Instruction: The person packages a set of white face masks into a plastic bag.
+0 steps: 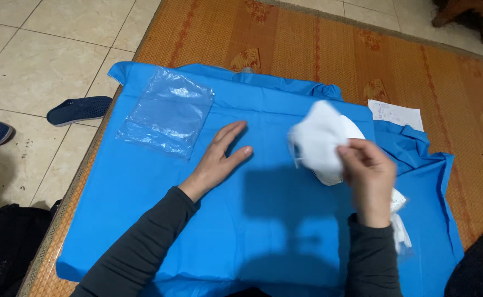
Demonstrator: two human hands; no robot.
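Pinching a white mask (pixel 321 140), right hand (pixel 368 176) above blue cloth (pixel 263 220).

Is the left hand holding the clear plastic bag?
No, the left hand lies flat on the blue cloth, apart from the bag.

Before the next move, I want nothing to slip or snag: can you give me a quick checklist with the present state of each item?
1. Right hand grips the white mask: ok, pinched between the fingers and lifted off the cloth.
2. Left hand flat on the blue cloth: ok, palm down, holding nothing.
3. Cloth lies smooth: not ok, bunched along its right edge.
4. Clear plastic bag out of the way: ok, lies left of both hands, untouched.
5. Mask shape and straps: cannot tell, blurred.
6. White paper off the cloth: ok, on the woven mat.
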